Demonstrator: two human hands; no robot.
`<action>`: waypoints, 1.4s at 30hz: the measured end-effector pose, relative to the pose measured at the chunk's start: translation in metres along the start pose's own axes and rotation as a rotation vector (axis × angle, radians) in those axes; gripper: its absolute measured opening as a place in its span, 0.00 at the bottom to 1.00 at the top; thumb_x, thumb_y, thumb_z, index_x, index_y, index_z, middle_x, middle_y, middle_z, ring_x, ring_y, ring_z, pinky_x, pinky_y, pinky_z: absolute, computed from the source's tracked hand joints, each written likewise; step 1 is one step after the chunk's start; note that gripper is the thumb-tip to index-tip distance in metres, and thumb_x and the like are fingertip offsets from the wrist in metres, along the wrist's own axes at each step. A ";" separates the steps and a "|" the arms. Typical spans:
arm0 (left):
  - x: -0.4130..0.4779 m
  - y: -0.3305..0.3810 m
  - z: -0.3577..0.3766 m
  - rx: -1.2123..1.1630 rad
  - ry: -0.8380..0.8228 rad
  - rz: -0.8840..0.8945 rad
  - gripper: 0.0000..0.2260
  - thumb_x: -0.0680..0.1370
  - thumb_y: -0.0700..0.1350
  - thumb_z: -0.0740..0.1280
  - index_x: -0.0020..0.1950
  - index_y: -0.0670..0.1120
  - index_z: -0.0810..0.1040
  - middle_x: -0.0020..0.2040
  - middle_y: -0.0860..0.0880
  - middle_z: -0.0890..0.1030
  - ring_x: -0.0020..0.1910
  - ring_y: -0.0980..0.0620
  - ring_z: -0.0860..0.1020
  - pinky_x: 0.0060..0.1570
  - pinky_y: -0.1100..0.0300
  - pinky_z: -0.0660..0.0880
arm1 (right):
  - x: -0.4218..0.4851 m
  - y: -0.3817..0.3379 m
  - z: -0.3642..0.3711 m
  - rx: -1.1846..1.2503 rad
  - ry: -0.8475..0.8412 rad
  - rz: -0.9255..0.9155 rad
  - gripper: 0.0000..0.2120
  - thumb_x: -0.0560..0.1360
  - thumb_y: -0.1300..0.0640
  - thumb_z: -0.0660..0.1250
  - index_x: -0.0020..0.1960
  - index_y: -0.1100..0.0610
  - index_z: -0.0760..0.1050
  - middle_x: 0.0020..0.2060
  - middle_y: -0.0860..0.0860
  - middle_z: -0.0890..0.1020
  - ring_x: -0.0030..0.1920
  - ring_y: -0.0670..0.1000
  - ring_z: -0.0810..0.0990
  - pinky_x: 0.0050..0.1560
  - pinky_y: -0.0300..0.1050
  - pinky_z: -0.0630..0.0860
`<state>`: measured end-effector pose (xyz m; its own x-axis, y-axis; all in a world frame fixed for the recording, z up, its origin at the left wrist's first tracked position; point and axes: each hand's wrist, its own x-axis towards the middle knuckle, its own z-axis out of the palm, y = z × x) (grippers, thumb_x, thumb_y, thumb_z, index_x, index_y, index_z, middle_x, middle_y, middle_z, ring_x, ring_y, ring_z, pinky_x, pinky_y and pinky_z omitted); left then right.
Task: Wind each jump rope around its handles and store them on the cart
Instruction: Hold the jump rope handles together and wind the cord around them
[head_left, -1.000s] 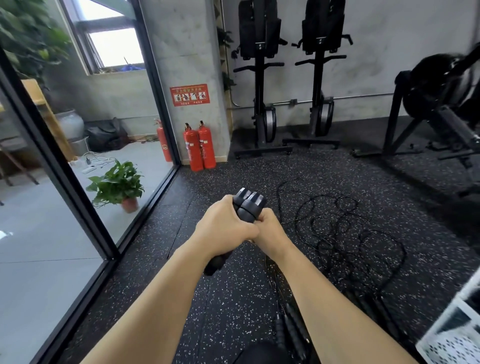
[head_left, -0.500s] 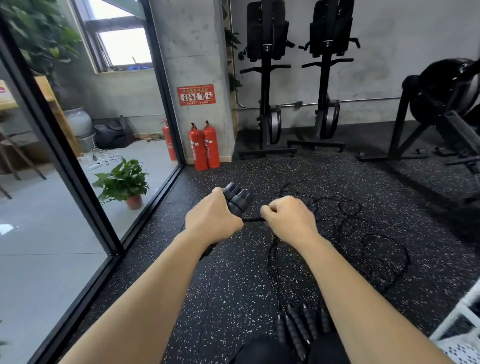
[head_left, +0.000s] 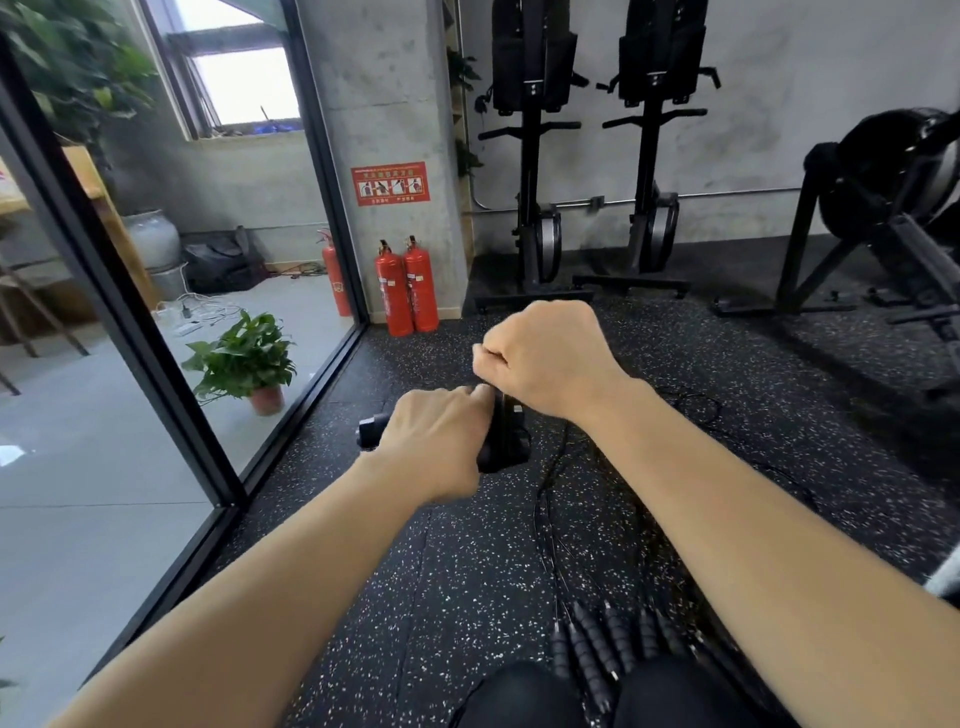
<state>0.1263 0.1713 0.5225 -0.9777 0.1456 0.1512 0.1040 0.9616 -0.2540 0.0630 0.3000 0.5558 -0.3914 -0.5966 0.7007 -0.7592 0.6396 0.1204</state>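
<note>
**A:** Since half a second back, right hand (head_left: 545, 358) has lifted up and over the handles (head_left: 506, 441). They now lie crosswise, not end-on.

**B:** Grips?

**A:** The left hand (head_left: 436, 441) is wrapped round the handles. The right hand is fisted just above them, probably pinching the rope (head_left: 540, 514); the fist hides the cord.

**B:** How to do the turn well?

**A:** Keep the cord taut, lay each turn beside the last, and hold the bundle steady.

**B:** Where's the rope?

**A:** Slack drops below both hands to the floor (head_left: 415, 597) and trails right. Spare handles (head_left: 597, 649) lie near the knees.
</note>
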 end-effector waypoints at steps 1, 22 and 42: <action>0.000 0.001 -0.002 0.007 0.011 0.061 0.16 0.72 0.45 0.68 0.54 0.47 0.65 0.39 0.54 0.66 0.39 0.49 0.70 0.40 0.55 0.68 | 0.005 0.003 0.001 0.017 -0.071 0.011 0.24 0.75 0.51 0.62 0.24 0.55 0.59 0.21 0.47 0.64 0.27 0.52 0.66 0.27 0.40 0.53; 0.007 -0.002 0.014 -0.698 0.018 -0.438 0.31 0.69 0.49 0.74 0.67 0.46 0.64 0.54 0.48 0.78 0.51 0.44 0.80 0.51 0.52 0.76 | -0.062 -0.027 0.075 1.162 -0.117 0.818 0.10 0.74 0.60 0.59 0.38 0.61 0.75 0.30 0.53 0.76 0.30 0.49 0.68 0.33 0.46 0.62; 0.000 -0.022 0.020 -1.155 -0.131 -0.320 0.18 0.57 0.46 0.76 0.43 0.43 0.77 0.33 0.51 0.80 0.32 0.53 0.77 0.39 0.54 0.77 | -0.065 -0.032 0.044 1.435 -0.166 0.794 0.17 0.79 0.54 0.65 0.31 0.50 0.77 0.26 0.46 0.75 0.26 0.43 0.68 0.28 0.36 0.65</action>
<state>0.1205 0.1457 0.5091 -0.9931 -0.0978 -0.0640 -0.1102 0.6006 0.7919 0.0897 0.2971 0.4753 -0.8691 -0.4623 0.1758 -0.1483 -0.0954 -0.9843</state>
